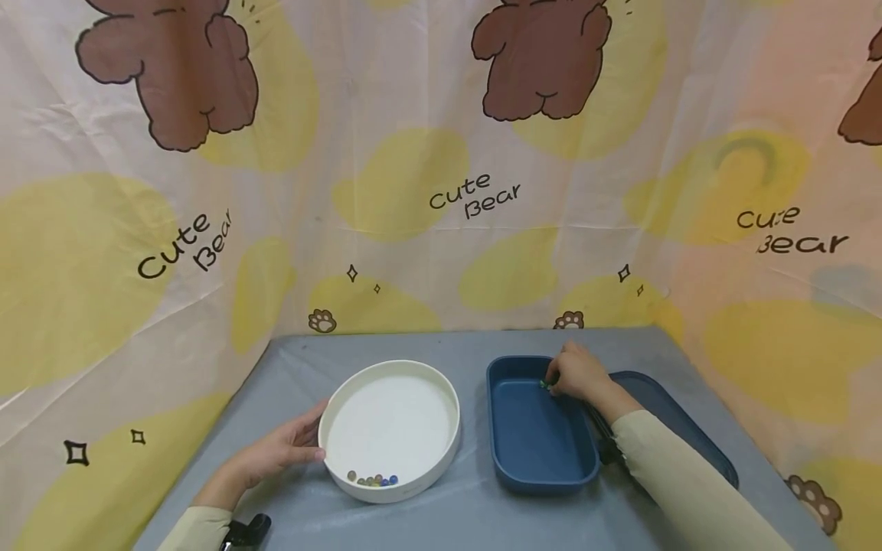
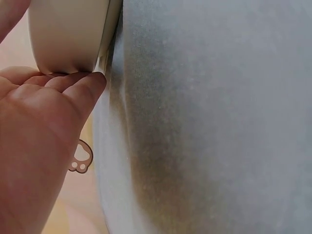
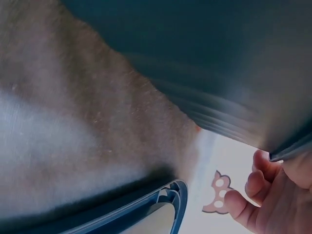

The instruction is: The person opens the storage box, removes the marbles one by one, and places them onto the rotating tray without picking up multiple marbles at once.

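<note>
My left hand (image 1: 279, 453) rests against the left side of a round white dish (image 1: 393, 413), with thumb and fingers touching the outer wall. In the left wrist view, the fingertips (image 2: 92, 83) press on that wall (image 2: 70, 39). Several glass marbles (image 1: 372, 481), clear, yellowish and blue, lie along the dish's near inner edge. Over the far right corner of a deep blue rectangular tray (image 1: 537, 448), my right hand (image 1: 577, 373) pinches a small green marble (image 1: 544, 384). In the right wrist view, the tray wall (image 3: 204, 83) hides the fingertips of the right hand (image 3: 273, 200).
A flat dark blue lid or tray (image 1: 678, 417) lies to the right, partly under the right forearm. Grey-blue cloth (image 1: 475, 520) covers the table. Behind it hangs a curtain (image 1: 386, 252) printed with bears.
</note>
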`<state>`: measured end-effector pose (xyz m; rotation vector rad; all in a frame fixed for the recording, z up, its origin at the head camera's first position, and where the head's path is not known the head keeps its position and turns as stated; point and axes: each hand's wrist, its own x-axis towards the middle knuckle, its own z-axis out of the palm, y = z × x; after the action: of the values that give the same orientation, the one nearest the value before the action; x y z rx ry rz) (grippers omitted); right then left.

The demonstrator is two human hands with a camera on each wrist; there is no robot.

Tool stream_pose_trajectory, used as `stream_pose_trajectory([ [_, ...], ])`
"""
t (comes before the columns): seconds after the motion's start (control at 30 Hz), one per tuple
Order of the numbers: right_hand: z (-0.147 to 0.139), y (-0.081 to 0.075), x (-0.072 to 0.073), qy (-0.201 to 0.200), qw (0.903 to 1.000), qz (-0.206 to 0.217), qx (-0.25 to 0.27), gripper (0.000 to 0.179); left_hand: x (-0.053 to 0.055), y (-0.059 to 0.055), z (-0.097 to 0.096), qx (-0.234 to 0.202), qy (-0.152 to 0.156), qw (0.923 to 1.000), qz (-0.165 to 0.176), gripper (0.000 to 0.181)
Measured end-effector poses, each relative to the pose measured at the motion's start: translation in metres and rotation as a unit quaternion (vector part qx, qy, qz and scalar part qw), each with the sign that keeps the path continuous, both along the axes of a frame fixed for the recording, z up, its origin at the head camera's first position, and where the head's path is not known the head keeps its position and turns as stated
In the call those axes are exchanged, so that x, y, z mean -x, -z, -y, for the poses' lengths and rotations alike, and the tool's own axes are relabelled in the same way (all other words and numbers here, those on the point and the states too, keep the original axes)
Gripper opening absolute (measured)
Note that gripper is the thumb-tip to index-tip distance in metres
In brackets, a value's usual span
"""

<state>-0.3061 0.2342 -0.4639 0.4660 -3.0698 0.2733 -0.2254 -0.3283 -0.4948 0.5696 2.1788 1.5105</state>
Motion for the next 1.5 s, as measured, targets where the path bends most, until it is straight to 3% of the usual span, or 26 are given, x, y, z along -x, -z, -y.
stream_pose_trajectory([
  [0.37,0.004,0.000,0.002,-0.010,0.9993,-0.007,-0.036,0.013,0.001,0.000,0.002,-0.010,0.011,0.9999,-0.006,0.098],
  [0.6,-0.003,-0.003,0.002,-0.038,0.9971,-0.064,-0.014,0.009,0.003,0.001,0.000,-0.020,0.022,0.9996,-0.002,0.099],
  [0.9,-0.017,-0.022,-0.001,-0.067,0.9934,-0.055,0.076,0.007,0.002,0.002,0.000,-0.025,0.021,0.9995,-0.002,0.098],
  [1.07,-0.017,-0.040,-0.002,-0.043,0.9886,-0.017,0.143,0.006,0.001,0.001,0.001,-0.023,0.015,0.9996,0.001,0.099],
  [1.23,-0.010,-0.050,-0.004,-0.017,0.9821,0.011,0.188,0.010,0.000,0.000,0.000,-0.016,0.010,0.9998,0.002,0.100],
  [1.5,0.017,-0.056,-0.004,-0.056,0.9690,0.023,0.240,0.015,-0.002,-0.002,0.000,-0.002,0.006,0.9999,-0.008,0.099],
])
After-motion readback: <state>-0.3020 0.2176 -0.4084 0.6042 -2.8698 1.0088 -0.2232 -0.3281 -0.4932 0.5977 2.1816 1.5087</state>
